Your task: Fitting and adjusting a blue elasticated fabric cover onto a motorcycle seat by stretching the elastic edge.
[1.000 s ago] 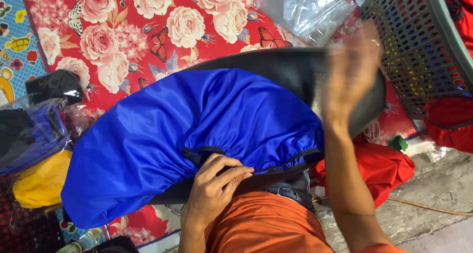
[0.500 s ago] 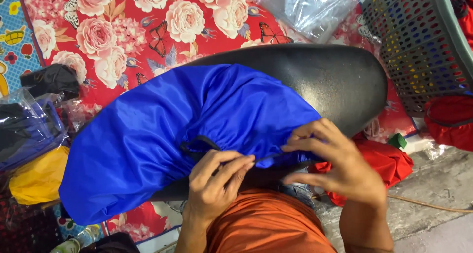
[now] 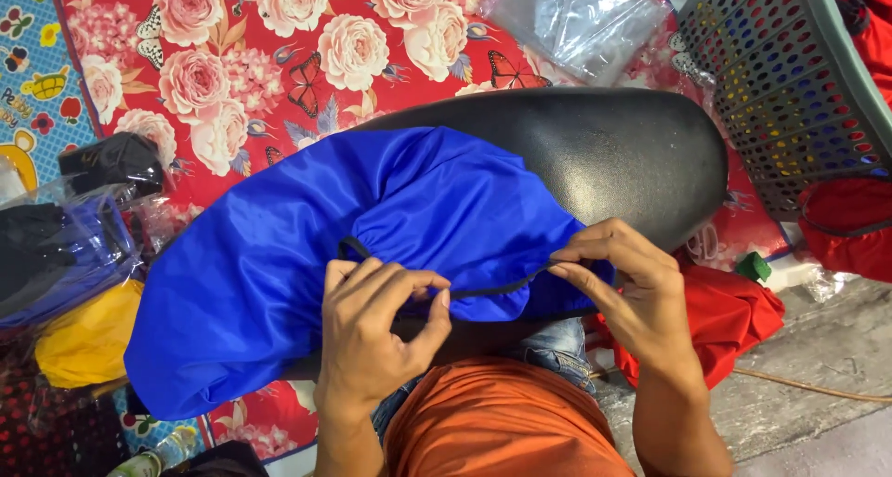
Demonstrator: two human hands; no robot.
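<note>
Both hands, left hand (image 3: 376, 333) and right hand (image 3: 624, 287), pinch the blue cover's (image 3: 307, 254) hem (long axis lower-left to upper-right).

Top: orange shirt (image 3: 506, 421) (plain, no print showing)
Legs: blue denim jeans (image 3: 556, 347)
Arms: 2, bare from the forearm down, no sleeves, rings or watch

The blue cover (image 3: 307, 254) hides the left end of the black seat (image 3: 604, 152), and its own near hem disappears under the left hand (image 3: 372, 338) and behind the right hand (image 3: 623, 291), so the run of the black elastic edge (image 3: 492, 289) between the fingers cannot be followed. The grey basket (image 3: 790, 96) is cut off by the top and right edges, the clear plastic bag (image 3: 576, 17) by the top edge, and the bagged dark cloth (image 3: 46, 249) by the left edge. What lies inside the small black bundle (image 3: 107, 161) cannot be told
</note>
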